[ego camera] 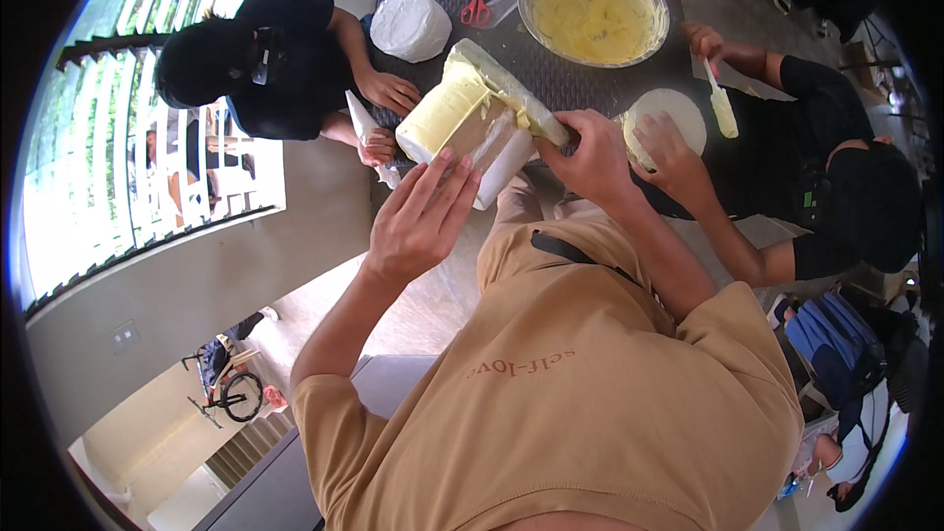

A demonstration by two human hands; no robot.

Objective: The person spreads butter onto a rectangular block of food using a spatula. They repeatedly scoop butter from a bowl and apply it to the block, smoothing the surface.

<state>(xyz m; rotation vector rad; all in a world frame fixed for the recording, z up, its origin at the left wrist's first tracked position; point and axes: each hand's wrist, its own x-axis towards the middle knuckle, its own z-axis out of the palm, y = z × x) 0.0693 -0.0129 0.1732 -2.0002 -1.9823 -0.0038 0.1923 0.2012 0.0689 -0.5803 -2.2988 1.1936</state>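
Note:
In front of me, a cylindrical cake or cake form [442, 110] is held tilted, partly coated in pale yellow icing. Part of its side facing me is bare or only smeared. A thick, pale board [509, 85] edged with icing runs along its far end. My right hand [594, 155] grips the near right end of this board between thumb and fingers. The fingers of my left hand [428, 217] lie spread against the near side of the cylinder, its thumb hidden. A white curved part [505, 171] shows below the bare side.
On the dark woven table [472, 22] are a white-iced cake [411, 26], red-handled scissors [476, 12] and a metal bowl [525, 29] of yellow icing. A person at left holds a piping bag [361, 118]. Another at right holds a spatula [723, 110] and a round cake [682, 114].

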